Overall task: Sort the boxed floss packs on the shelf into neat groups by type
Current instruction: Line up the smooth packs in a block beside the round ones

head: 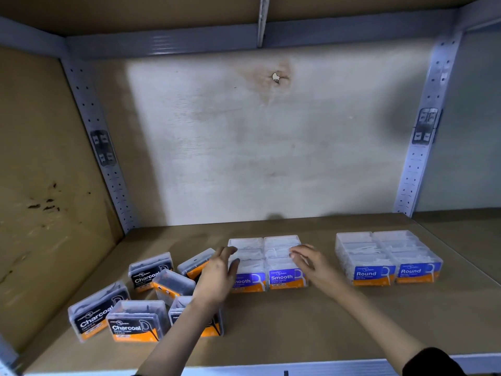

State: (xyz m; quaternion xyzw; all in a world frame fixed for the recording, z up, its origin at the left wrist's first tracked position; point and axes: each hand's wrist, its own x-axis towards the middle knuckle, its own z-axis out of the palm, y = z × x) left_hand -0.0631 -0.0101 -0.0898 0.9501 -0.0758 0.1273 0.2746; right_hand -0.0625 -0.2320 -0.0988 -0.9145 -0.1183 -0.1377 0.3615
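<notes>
Already two of the three kinds look sorted. The Round packs (387,256) sit at the right of the shelf (298,329) in a tidy double row, and the Smooth packs (267,263) form a similar block in the middle. The left hand (218,272) lies with fairly straight fingers against that block's left side. The right hand (311,263) rests its loosely extended fingers on the block's right edge. Neither hand grips anything, and they seem to be squaring the group up. The Charcoal packs (135,318) lie scattered at the near left, tilted at odd angles, so judging by this, gathering them is what remains.
</notes>
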